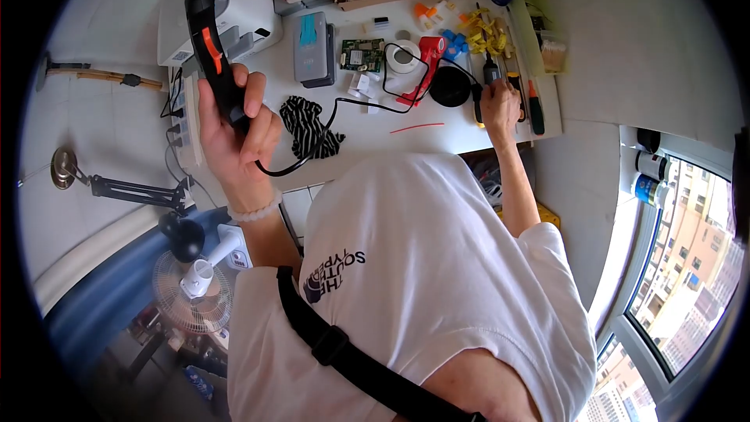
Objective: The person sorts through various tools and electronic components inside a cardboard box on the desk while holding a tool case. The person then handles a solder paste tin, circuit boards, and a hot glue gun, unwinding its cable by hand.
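My left hand (242,133) is raised at the left, its fingers wrapped round a long black tool (209,55) with an orange switch and a metal tip pointing up. A black cable (367,103) runs from its lower end across the table. My right hand (501,108) is closed at the table's right side, among a dark handled tool (491,72) and screwdrivers (535,109); what its fingers hold is partly hidden. Left of that hand sit a round black container (451,87) and a red tool (429,59).
A striped black-and-white cloth (311,126), green circuit board (362,55), grey boxes (314,51) and white wire spool (402,57) lie on the white table (375,141). Behind are a white machine (250,8) and a cardboard box (406,0). A fan (195,293) stands lower left.
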The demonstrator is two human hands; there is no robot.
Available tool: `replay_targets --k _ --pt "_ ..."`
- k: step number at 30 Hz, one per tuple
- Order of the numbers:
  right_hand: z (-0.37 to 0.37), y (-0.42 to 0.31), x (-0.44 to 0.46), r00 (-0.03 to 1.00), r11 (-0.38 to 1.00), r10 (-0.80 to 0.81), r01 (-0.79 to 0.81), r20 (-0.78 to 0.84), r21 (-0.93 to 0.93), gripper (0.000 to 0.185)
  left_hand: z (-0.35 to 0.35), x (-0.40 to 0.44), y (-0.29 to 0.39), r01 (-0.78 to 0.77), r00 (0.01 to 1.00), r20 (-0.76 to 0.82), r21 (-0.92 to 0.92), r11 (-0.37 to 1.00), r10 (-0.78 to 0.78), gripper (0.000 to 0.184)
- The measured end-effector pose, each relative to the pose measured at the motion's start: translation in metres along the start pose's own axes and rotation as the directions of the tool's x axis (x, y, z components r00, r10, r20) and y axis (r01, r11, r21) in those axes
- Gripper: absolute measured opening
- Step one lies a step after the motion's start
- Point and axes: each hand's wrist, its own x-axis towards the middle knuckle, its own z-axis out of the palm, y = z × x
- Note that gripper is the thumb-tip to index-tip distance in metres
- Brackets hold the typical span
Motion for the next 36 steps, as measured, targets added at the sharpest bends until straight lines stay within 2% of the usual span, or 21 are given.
replay_targets --k 2,5,7,8,9,12,14,16,17,18,20,22,23,24,27,28,30,31,32,34,36 --pt "-0.004 -0.006 0.001 0.999 0.999 -0.037 0.038 0.012 -0.016 0.018 0.0 0.0 -0.006 0.013 1.0 -0.007 0.001 1.0 -0.013 0.038" --pt "-0.03 -0.041 0.0 0.979 0.917 -0.203 0.189 0.003 0.352 0.015 0.001 0.001 -0.014 0.027 0.999 -0.022 0.004 1.0 -0.027 0.038" --pt "-0.06 -0.075 -0.006 0.926 0.809 -0.373 0.291 0.064 0.51 0.017 0.0 0.002 -0.015 0.041 0.999 -0.014 0.011 0.999 -0.041 0.04" --pt "-0.065 -0.089 -0.012 0.896 0.714 -0.443 0.327 0.038 0.619 0.019 0.001 0.004 -0.016 0.041 0.999 -0.015 0.011 0.999 -0.041 0.04" --pt "-0.08 -0.105 -0.016 0.837 0.646 -0.545 0.38 0.051 0.662 0.023 0.002 0.005 -0.018 0.045 0.999 -0.019 0.023 0.999 -0.044 0.04" --pt "-0.095 -0.14 -0.027 0.616 0.465 -0.763 0.317 0.193 0.827 0.051 0.004 0.009 -0.023 0.052 0.999 -0.013 0.058 0.997 -0.051 0.041" --pt "-0.085 -0.158 -0.037 0.525 0.412 -0.838 0.427 0.15 0.805 0.05 0.007 0.011 -0.025 0.084 0.996 -0.006 0.099 0.992 -0.083 0.043" --pt "-0.062 -0.163 -0.043 0.413 0.417 -0.876 0.385 0.25 0.824 0.04 0.011 0.01 -0.03 0.086 0.994 -0.084 0.146 0.986 -0.074 0.044" --pt "-0.055 -0.165 -0.038 0.28 0.551 -0.831 0.291 0.481 0.782 0.028 0.011 0.009 -0.031 0.09 0.992 -0.103 0.149 0.985 -0.075 0.044" --pt "-0.05 -0.165 -0.034 0.271 0.614 -0.788 0.285 0.553 0.736 0.022 0.011 0.009 -0.031 0.086 0.99 -0.12 0.155 0.984 -0.067 0.045" --pt "-0.039 -0.157 -0.026 0.282 0.535 -0.839 0.268 0.466 0.801 0.03 0.014 0.006 -0.028 0.071 0.982 -0.186 0.211 0.975 -0.031 0.042" --pt "-0.039 -0.155 -0.025 0.335 0.458 -0.876 0.348 0.348 0.818 0.041 0.013 0.005 -0.026 0.062 0.981 -0.195 0.239 0.969 -0.014 0.041" --pt "-0.044 -0.156 -0.022 0.244 0.519 -0.854 0.328 0.46 0.789 0.049 0.015 0.005 -0.027 0.059 0.976 -0.216 0.297 0.953 0.007 0.045" --pt "-0.048 -0.159 -0.023 0.213 0.522 -0.853 0.352 0.477 0.777 0.054 0.014 0.004 -0.027 0.059 0.975 -0.224 0.285 0.957 0.006 0.045" --pt "-0.042 -0.17 -0.031 0.236 0.607 -0.793 0.237 0.562 0.758 0.061 0.016 0.005 -0.028 0.054 0.978 -0.209 0.298 0.953 0.01 0.045" --pt "-0.038 -0.173 -0.035 0.302 0.635 -0.767 0.233 0.565 0.737 0.053 0.018 0.004 -0.028 0.063 0.972 -0.235 0.329 0.942 0.018 0.045" --pt "-0.025 -0.175 -0.035 0.325 0.634 -0.768 0.267 0.552 0.726 0.034 0.019 0.004 -0.025 0.064 0.966 -0.258 0.362 0.93 0.034 0.045" --pt "-0.023 -0.175 -0.033 0.351 0.609 -0.777 0.211 0.522 0.765 0.016 0.017 0.003 -0.023 0.052 0.974 -0.226 0.325 0.944 0.025 0.041" --pt "-0.025 -0.172 -0.026 0.362 0.598 -0.764 0.088 0.534 0.797 0.014 0.016 0.002 -0.021 0.039 0.981 -0.195 0.287 0.957 0.018 0.037" --pt "-0.03 -0.166 -0.007 0.383 0.601 -0.734 -0.015 0.56 0.799 0.015 0.014 -0.001 -0.017 0.018 0.979 -0.2 0.31 0.951 0.047 0.035" --pt "-0.047 -0.163 0.018 0.431 0.633 -0.648 -0.155 0.628 0.759 0.014 0.007 -0.006 -0.011 0.03 0.991 -0.13 0.272 0.962 0.006 0.033"
